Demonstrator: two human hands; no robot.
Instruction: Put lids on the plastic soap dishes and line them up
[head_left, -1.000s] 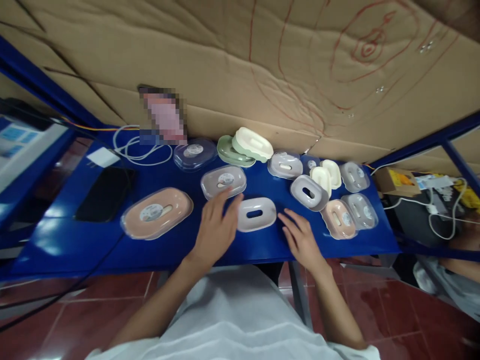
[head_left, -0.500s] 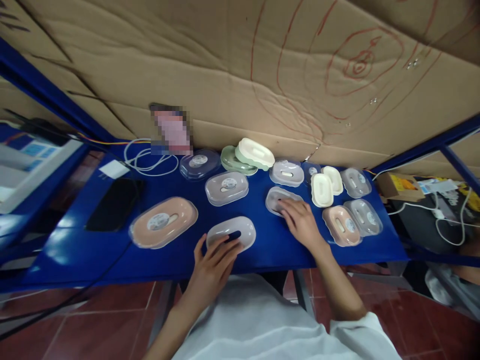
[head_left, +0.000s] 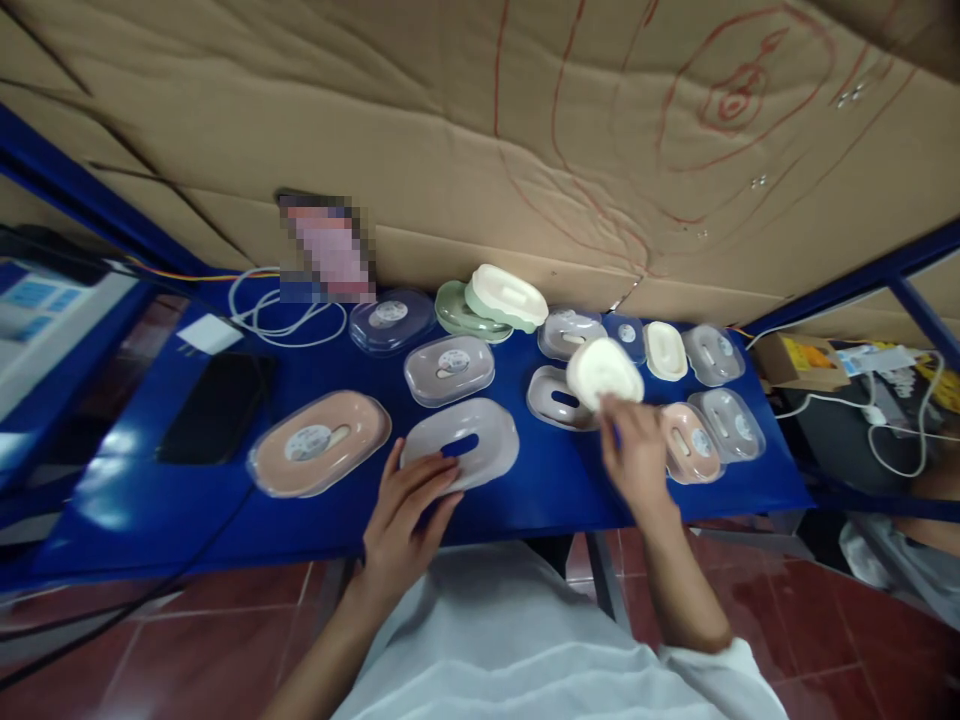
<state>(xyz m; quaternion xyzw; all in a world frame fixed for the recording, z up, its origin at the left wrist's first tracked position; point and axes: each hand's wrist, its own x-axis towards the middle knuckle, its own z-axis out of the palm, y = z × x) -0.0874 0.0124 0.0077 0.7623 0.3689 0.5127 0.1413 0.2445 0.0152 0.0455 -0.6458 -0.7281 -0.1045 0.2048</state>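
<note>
Head view, only one I've got. My left fingers (head_left: 424, 478) are half-curled and narrow, gripping the near-left rim of the grey slotted tray (head_left: 469, 450). Thumb looks tucked under, can't tell for sure. The tray sits just beyond the fingertips, over the front part of the blue desk (head_left: 525, 500), and seems tipped up a bit twd me. Just left of those fingers: pink dish w/ clear lid (head_left: 319, 455). Beyond them: grey lidded dish (head_left: 448, 368).

My right fingers (head_left: 616, 412) are closed narrow on the cream oval piece (head_left: 604, 370), holding it up off the desk. It's blurred, so exact pinch unclear. Just left of it and lower, a small grey tray (head_left: 553, 398) lies flat on the desk. Close on the right of these fingers: small pink dish (head_left: 686, 440), then a clear lid (head_left: 729, 425). L and R fingers are well apart.
</note>
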